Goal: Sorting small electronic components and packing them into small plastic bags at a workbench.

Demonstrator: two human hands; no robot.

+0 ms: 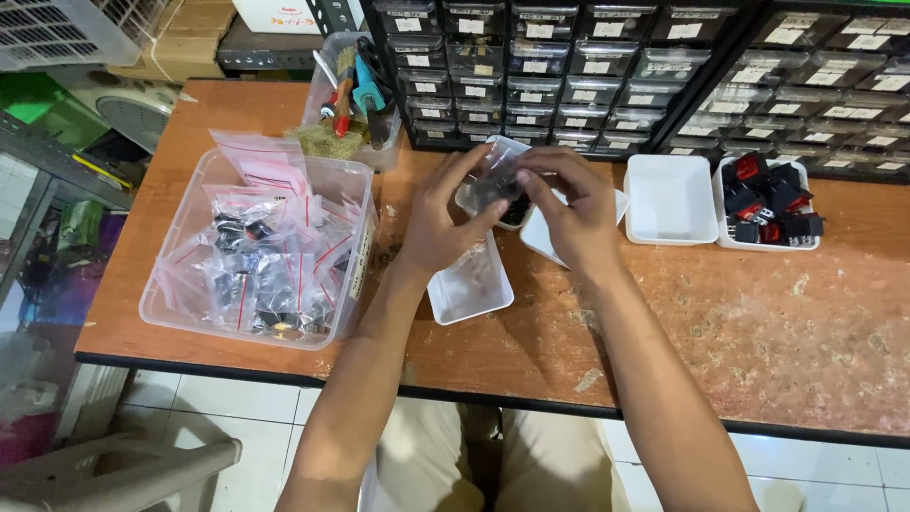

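Observation:
Both hands meet over the middle of the brown table [720, 332]. My left hand [438, 220] and my right hand [574, 210] together hold a small clear zip bag [495, 173] with dark small parts inside. The fingers of both hands pinch the bag near its top. Below the hands lies a white rectangular tray [471, 284] holding clear bags. A second white tray [538, 232] sits partly hidden under my right hand.
A clear plastic bin [180, 284] at left holds several filled zip bags with red strips. An empty white tray [670, 197] and a tray of black and red switches [770, 201] stand at right. Small-drawer cabinets [607, 66] line the back; a tool tub [353, 90] stands beside them.

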